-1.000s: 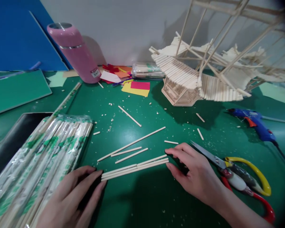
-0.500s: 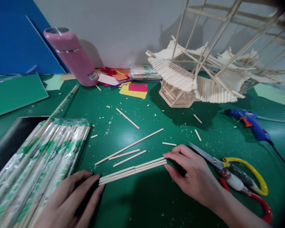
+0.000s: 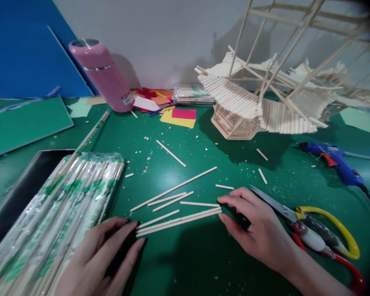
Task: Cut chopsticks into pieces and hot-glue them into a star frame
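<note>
2 short sticks (image 3: 200,204) are now parted from the row (image 3: 172,225), so it is looser. Left fingers (image 3: 123,235) and right fingers (image 3: 237,202) are held apart.

The table (image 3: 203,255) has a green surface, and many things are lying on it. In the middle there are thin wooden sticks (image 3: 173,189), some side by side, with small wood crumbs (image 3: 149,158) scattered around. At the left lie wrapped sticks (image 3: 80,193), partly over a black flat object (image 3: 27,193), and farther up a green board (image 3: 24,125). Along the upper edge stand a pink bottle (image 3: 111,84), coloured papers (image 3: 180,121) lie, and also a clear packet (image 3: 193,95). At the upper right stands a stick model (image 3: 234,125); below it are a blue glue gun (image 3: 337,162) and scissors (image 3: 274,203).
</note>
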`<state>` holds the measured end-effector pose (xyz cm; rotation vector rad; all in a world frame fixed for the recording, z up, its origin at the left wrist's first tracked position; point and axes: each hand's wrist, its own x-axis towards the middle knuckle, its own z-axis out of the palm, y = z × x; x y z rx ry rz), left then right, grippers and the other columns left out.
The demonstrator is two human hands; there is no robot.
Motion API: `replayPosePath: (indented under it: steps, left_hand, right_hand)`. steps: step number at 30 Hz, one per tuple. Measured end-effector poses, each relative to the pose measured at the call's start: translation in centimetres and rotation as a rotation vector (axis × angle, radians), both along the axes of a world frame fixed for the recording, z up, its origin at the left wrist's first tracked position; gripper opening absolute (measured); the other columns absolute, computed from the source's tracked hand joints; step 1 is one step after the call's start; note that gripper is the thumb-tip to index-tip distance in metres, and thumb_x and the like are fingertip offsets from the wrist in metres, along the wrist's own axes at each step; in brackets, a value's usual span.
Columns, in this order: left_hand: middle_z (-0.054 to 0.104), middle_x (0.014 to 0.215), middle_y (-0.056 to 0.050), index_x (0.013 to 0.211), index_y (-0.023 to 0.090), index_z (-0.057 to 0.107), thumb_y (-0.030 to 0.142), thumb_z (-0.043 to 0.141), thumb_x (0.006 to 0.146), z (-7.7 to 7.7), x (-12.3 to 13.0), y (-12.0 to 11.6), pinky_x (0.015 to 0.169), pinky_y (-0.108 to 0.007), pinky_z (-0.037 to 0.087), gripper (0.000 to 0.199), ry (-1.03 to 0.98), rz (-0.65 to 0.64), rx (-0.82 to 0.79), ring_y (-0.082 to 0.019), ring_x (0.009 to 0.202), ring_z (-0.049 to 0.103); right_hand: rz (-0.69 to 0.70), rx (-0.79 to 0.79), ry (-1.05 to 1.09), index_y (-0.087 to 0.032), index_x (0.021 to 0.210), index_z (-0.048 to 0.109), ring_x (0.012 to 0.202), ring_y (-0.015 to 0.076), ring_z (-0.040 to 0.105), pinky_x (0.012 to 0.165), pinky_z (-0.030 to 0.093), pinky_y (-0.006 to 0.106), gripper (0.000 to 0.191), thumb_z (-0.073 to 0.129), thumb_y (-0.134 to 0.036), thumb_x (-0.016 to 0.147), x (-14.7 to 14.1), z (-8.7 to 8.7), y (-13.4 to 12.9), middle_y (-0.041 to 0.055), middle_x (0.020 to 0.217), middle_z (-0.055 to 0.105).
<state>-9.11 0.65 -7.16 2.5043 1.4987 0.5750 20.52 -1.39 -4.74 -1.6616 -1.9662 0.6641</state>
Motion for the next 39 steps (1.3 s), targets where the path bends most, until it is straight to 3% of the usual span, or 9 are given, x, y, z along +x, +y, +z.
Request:
replayPosePath:
  steps: [9, 15, 25, 39]
  left_hand:
    - [0.050, 0.104, -0.008, 0.108, 0.019, 0.051, 0.029, 0.050, 0.080, 2.5, 3.9, 0.8, 0.078, -0.034, 0.045, 0.030, 0.078, -0.203, 0.030, -0.021, 0.094, 0.048]
    - [0.049, 0.100, -0.008, 0.106, 0.018, 0.050, 0.018, 0.049, 0.081, 1.8, 5.4, 1.1, 0.076, -0.037, 0.043, 0.025, 0.030, -0.186, -0.037, -0.021, 0.092, 0.046]
    - [0.048, 0.096, -0.007, 0.097, 0.018, 0.052, 0.014, 0.047, 0.081, 1.4, 5.7, 1.4, 0.069, -0.036, 0.042, 0.017, -0.020, -0.182, -0.063, -0.020, 0.086, 0.046]
    - [0.047, 0.098, -0.008, 0.099, 0.017, 0.053, 0.011, 0.048, 0.080, 1.0, 5.7, 1.2, 0.074, -0.037, 0.041, 0.021, -0.062, -0.183, -0.075, -0.020, 0.089, 0.045]
  right_hand:
    - [0.176, 0.013, -0.122, -0.021, 0.109, 0.054, 0.089, 0.0204, 0.047, 0.075, 0.041, 0.035, 0.030, 0.049, -0.018, 0.079, -1.5, 1.1, 1.5, 0.0075, 0.100, 0.050]
    - [0.210, -0.010, -0.128, -0.022, 0.104, 0.057, 0.086, 0.0202, 0.046, 0.072, 0.039, 0.034, 0.025, 0.045, -0.018, 0.082, -2.1, 0.2, 2.1, 0.0071, 0.096, 0.051]
    - [0.203, -0.028, -0.121, -0.024, 0.098, 0.058, 0.084, 0.0191, 0.046, 0.069, 0.038, 0.033, 0.021, 0.045, -0.020, 0.082, -2.1, -0.2, 2.0, 0.0055, 0.094, 0.050]
    - [0.203, -0.050, -0.126, -0.026, 0.094, 0.059, 0.083, 0.0174, 0.045, 0.068, 0.036, 0.032, 0.019, 0.045, -0.020, 0.082, -1.9, -0.2, 2.0, 0.0035, 0.092, 0.050]
